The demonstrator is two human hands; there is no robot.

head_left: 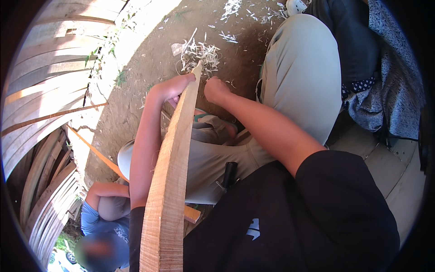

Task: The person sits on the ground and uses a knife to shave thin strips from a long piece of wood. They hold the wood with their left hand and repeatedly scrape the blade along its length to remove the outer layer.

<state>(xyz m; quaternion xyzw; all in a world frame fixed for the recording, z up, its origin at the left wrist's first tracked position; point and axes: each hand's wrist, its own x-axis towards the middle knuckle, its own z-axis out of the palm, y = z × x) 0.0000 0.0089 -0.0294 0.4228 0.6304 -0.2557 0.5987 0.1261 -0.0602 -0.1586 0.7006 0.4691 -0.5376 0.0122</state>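
Observation:
A long curved wooden board (172, 172) runs from the lower edge up to a narrow tip near the pile of shavings. My left hand (174, 87) grips the board near its upper end, fingers wrapped over its left edge. Just right of the board's tip my right hand (216, 89) is closed in a fist; what it holds is hidden. My legs in grey trousers (299, 77) are bent beneath the board. A dark tool handle (229, 174) sticks out at my waist.
Pale wood shavings (199, 52) lie scattered on the dirt ground. Many curved wooden slats (45, 86) are stacked at the left. Another person in a blue shirt (102, 222) sits at the lower left. Dark patterned cloth (385, 90) lies at the right.

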